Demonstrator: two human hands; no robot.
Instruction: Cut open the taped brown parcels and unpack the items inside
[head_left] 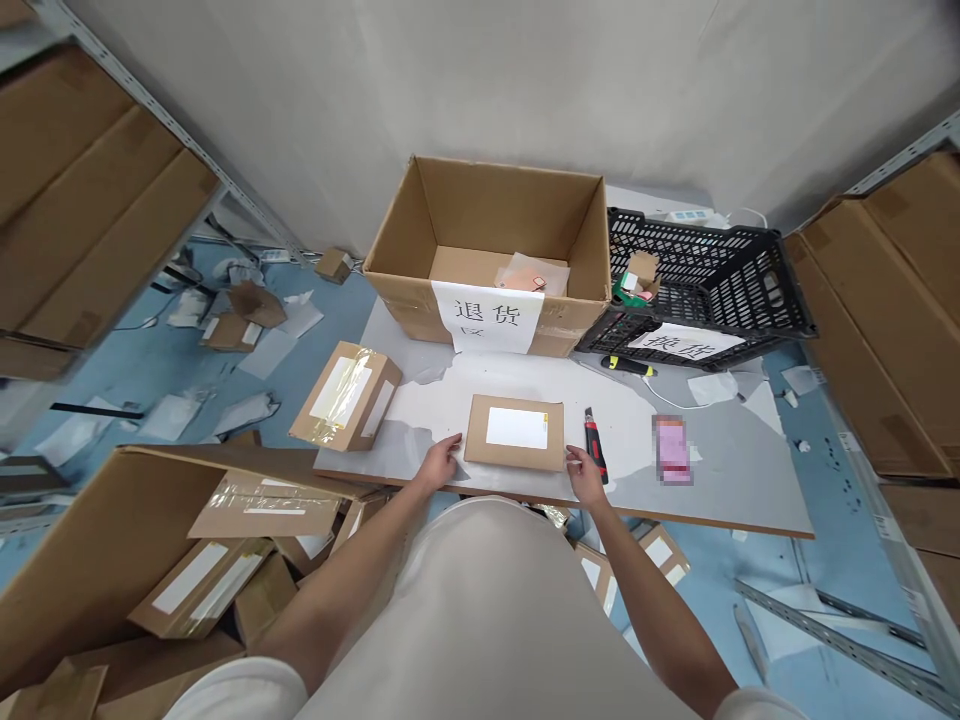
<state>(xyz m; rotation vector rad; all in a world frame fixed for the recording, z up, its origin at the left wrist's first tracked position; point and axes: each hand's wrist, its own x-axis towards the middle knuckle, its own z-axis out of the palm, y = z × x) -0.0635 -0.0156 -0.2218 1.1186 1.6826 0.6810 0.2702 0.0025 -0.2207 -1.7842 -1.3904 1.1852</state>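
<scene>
A flat brown cardboard box [514, 432] with a white label lies on the table between my two hands. At its left end is my left hand [439, 463], its fingers loosely stretched out and a small gap from the cardboard. My right hand [585, 476] has its fingers apart at the box's right edge, touching it or very nearly so; neither hand grips it. Just beyond my right fingers lies a red and black utility knife [595, 446]. A taped cardboard parcel [347, 397] sits to the left of my left hand.
A large open carton [405, 300] and a black plastic crate [750, 290] stand at the back, both with paper signs. A yellow-black cutter [628, 366] and a blurred pink item [673, 450] lie on the table [742, 490]. Lower left, a big carton [67, 560] holds several parcels.
</scene>
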